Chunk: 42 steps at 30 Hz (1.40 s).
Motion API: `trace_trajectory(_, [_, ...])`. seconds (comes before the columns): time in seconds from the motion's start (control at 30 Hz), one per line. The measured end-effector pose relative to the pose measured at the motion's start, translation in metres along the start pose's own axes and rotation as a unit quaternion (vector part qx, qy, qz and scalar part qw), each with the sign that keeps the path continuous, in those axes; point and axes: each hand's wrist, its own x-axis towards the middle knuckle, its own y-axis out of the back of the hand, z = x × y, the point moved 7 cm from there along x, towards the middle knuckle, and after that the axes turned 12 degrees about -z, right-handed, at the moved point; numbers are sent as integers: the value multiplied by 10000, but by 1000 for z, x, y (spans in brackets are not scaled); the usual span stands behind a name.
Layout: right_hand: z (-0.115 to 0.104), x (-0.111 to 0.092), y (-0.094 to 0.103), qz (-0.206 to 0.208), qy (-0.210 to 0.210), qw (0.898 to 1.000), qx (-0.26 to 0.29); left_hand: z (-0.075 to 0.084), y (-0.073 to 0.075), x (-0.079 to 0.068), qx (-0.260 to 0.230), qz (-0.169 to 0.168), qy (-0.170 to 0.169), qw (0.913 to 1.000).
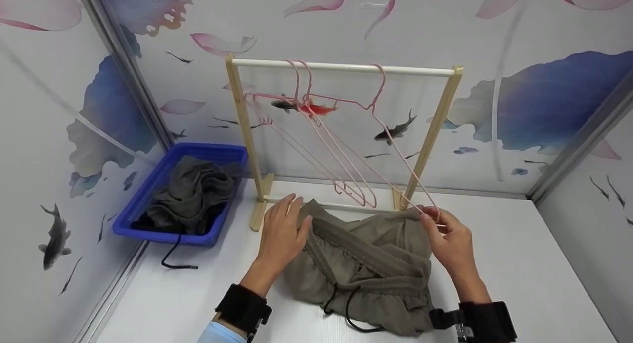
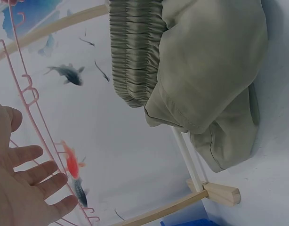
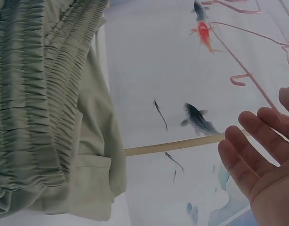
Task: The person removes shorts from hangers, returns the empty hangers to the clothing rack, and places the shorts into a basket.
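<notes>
Olive-grey drawstring pants (image 1: 366, 254) lie bunched on the white table, their gathered waistband facing up and black cords hanging at the front. My right hand (image 1: 447, 236) pinches the lower corner of a pink wire hanger (image 3: 248, 74) between thumb and fingers. That hanger's hook is over the rack's top bar, and its lower end tilts toward me. Over the left end of the waistband is my left hand (image 1: 282, 229), fingers loosely extended and holding nothing. In the left wrist view its fingers (image 2: 43, 183) are spread apart from the pants.
A wooden rack (image 1: 346, 66) with a white bar stands behind the pants. Two more pink hangers (image 1: 341, 150) hang left of the held one. At left, a blue basket (image 1: 168, 238) contains a dark grey garment (image 1: 193, 190), with a black cord (image 1: 170, 261) trailing out. Printed walls enclose the table.
</notes>
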Motion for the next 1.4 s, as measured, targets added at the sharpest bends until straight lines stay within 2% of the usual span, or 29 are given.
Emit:
trace_trajectory(0.4, [14, -28, -8, -9, 187, 9998, 42, 8, -9, -20, -510, 48, 64, 9987])
trace_trajectory(0.63, [26, -46, -16, -30, 100, 9999, 46, 12, -18, -32, -712, 49, 136, 9974])
trace_trajectory(0.87, [37, -58, -24, -154, -455, 9988, -121, 20, -31, -44, -1066, -182, 417, 9933])
trace_trajectory(1.03, [43, -67, -31, -273, -739, 9967, -201, 24, -43, -53, -1141, -386, 573, 9911])
trace_trajectory(1.27, [48, -75, -41, -335, -879, 9951, -312, 31, -54, -60, -1069, -600, 705, 9899])
trace_trajectory(1.4, [49, -79, -45, -353, -862, 9951, -317, 35, -64, -64, -1173, -841, 863, 9858])
